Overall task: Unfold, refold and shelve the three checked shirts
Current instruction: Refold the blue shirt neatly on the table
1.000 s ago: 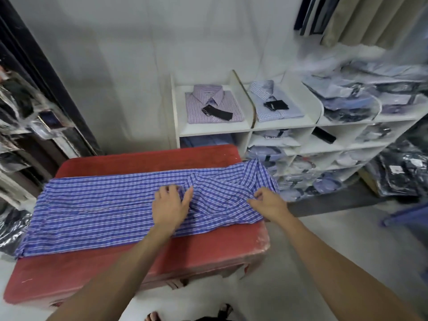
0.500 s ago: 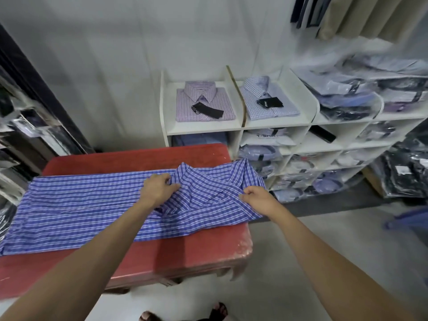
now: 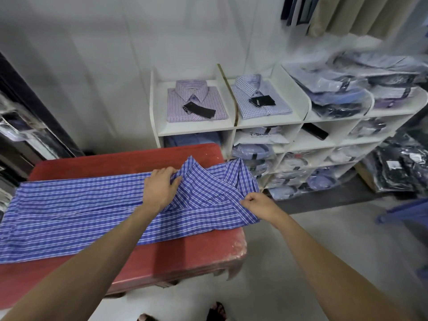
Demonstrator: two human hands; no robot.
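Far left of the left hand, plastic-wrapped garments (image 3: pixel 20 133) hang against a dark frame; blur prevents any reading of what they are.

The blue checked shirt (image 3: pixel 76 216) lies lengthwise on the red table (image 3: pixel 176 258), its body spread out flat to the left of both hands, its lower end running out of view at the left edge. Its collar end lies bunched and raised between and beyond the two hands, near the table's right end.

The left hand (image 3: pixel 159 188) rests palm down on the shirt, with thumb and fingers closed on a fold of cloth just below the collar, which stands up directly beyond its fingertips.

The right hand (image 3: pixel 259 206) sits to the right of the left hand, at the table's right edge, fingers curled in a pinch on the shirt's near corner; the fabric is drawn taut from this grip toward the collar.

Beyond the hands stands a white shelf unit (image 3: pixel 298 117). On its top tier, a folded lilac checked shirt (image 3: pixel 196 100) occupies the left compartment and a folded pale blue checked shirt (image 3: pixel 259 98) the next one to the right, each bearing a black tag. Right of these and below, bagged shirts (image 3: pixel 342 93) fill the remaining compartments.

Near the person, below the hands, sandalled feet (image 3: pixel 215 311) show on the floor.
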